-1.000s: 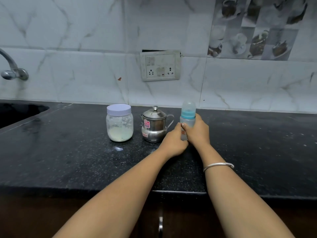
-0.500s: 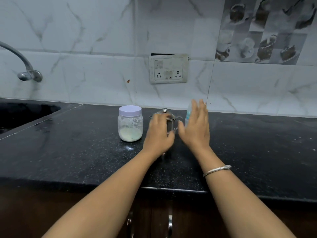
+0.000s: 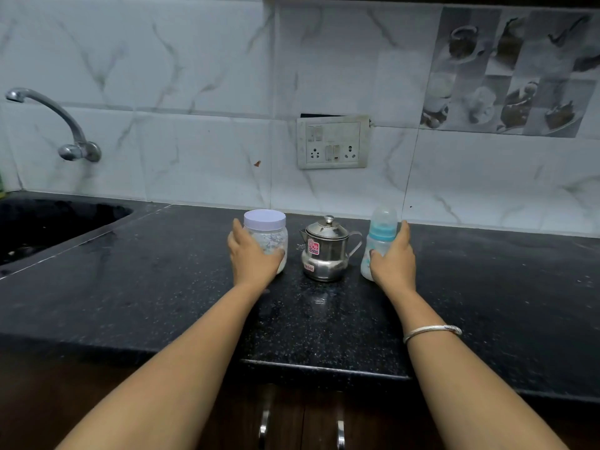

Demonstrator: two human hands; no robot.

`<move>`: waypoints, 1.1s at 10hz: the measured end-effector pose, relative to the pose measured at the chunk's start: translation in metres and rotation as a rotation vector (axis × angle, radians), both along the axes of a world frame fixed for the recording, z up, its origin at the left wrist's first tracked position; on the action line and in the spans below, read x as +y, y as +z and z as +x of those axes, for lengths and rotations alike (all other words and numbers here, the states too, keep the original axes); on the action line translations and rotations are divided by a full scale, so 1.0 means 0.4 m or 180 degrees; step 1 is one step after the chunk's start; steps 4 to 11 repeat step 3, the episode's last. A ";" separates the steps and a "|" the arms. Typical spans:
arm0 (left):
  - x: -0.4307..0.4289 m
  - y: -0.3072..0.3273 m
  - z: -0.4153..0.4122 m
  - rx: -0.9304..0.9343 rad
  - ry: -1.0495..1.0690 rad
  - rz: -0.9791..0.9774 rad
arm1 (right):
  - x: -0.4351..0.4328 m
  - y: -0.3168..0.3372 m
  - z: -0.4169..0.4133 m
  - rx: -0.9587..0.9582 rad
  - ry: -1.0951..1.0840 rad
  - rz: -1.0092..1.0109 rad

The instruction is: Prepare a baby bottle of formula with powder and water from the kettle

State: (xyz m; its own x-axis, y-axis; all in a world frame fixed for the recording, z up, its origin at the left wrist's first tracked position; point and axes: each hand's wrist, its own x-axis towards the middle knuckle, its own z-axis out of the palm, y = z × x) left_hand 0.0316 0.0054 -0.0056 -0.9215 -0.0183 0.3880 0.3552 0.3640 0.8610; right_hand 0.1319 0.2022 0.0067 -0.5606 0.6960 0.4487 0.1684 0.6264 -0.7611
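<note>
Both hands have spread apart from in front of the kettle: the left hand (image 3: 253, 256) now wraps the powder jar (image 3: 268, 233), and the right hand (image 3: 394, 259) curls round the baby bottle (image 3: 382, 230). On the black counter (image 3: 156, 274) all three stand upright in a row near the wall, with the steel kettle (image 3: 324, 251) untouched between them. The lidded jar looks like light, smooth plastic, best gripped at mid-body. The capped bottle seems light and easy to tip, so hold it low.

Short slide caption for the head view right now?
Left hand grips the powder jar, right hand the baby bottle, steel kettle between them on black counter.
</note>
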 end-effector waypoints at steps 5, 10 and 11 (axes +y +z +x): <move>0.008 -0.013 -0.018 0.0095 -0.0218 -0.0124 | 0.020 -0.005 -0.023 0.0078 0.0009 -0.0001; 0.008 -0.013 -0.018 0.0095 -0.0218 -0.0124 | 0.020 -0.005 -0.023 0.0078 0.0009 -0.0001; 0.008 -0.013 -0.018 0.0095 -0.0218 -0.0124 | 0.020 -0.005 -0.023 0.0078 0.0009 -0.0001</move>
